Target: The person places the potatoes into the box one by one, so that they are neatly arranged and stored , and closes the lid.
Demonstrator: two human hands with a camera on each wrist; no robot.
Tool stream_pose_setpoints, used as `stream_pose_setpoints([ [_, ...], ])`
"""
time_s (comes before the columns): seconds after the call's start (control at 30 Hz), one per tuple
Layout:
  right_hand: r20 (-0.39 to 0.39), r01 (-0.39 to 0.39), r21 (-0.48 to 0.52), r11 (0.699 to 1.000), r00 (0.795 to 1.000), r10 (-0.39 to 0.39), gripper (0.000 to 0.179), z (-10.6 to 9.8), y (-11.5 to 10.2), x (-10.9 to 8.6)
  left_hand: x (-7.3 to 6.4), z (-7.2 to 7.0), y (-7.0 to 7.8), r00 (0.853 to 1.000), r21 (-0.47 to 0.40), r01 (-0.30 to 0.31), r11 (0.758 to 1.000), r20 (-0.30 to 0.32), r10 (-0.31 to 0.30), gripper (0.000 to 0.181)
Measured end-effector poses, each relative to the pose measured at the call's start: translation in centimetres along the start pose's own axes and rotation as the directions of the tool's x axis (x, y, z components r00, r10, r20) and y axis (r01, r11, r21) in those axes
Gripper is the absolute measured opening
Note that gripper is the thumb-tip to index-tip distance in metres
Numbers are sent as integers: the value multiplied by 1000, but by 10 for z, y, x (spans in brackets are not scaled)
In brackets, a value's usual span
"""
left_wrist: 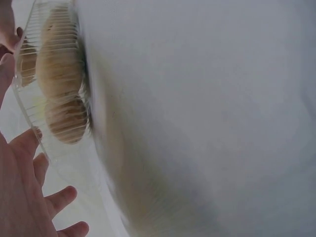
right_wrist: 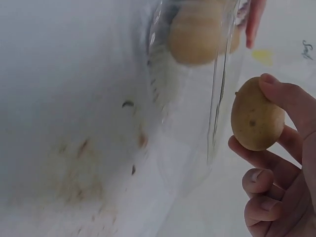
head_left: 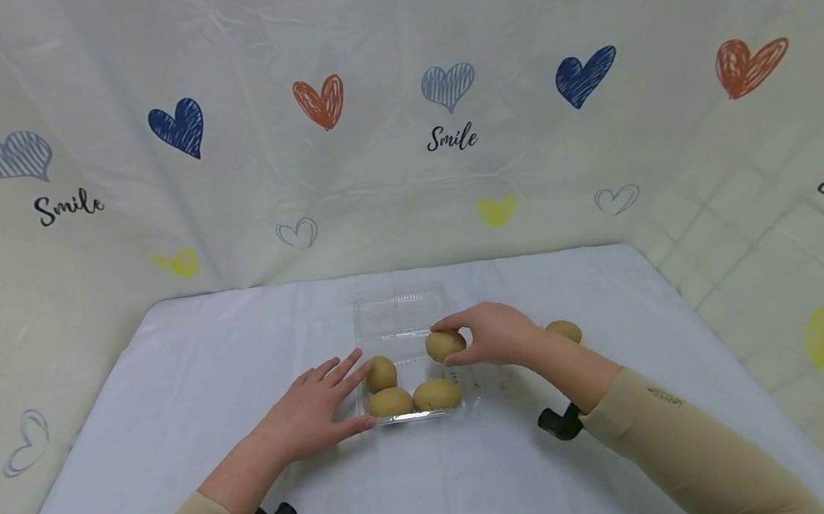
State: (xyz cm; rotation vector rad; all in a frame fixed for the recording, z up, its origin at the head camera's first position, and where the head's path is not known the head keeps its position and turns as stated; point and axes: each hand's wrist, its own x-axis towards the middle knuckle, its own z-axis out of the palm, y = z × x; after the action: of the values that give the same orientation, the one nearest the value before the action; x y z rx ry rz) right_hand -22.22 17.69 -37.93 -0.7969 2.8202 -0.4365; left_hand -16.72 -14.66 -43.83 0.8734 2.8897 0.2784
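Over the container (head_left: 411, 373), right grip (head_left: 494, 334) pinches one potato (head_left: 445, 346).

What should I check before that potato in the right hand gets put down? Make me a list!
1. Right hand pinching the held potato: ok.
2. Lid out of the way: ok, folded back behind the box.
3. Room inside: ok, three potatoes are in, and the back right corner looks free.
4. Left hand beside the box: ok, at its left side.
5. Box held firmly: cannot tell.
6. Every potato packed: not ok, another potato lies by the right arm.
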Motion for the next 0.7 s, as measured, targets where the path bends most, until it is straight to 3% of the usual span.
stream_pose_setpoints([
  [0.43,58,28,-49,998,998,-25,48,29,-21,27,1,2,1,1000,2,-6,1000,-2,6,85],
  [0.7,71,39,11,999,997,-40,45,38,-25,34,2,1,0,1000,-5,1,1000,-3,-1,85],
])
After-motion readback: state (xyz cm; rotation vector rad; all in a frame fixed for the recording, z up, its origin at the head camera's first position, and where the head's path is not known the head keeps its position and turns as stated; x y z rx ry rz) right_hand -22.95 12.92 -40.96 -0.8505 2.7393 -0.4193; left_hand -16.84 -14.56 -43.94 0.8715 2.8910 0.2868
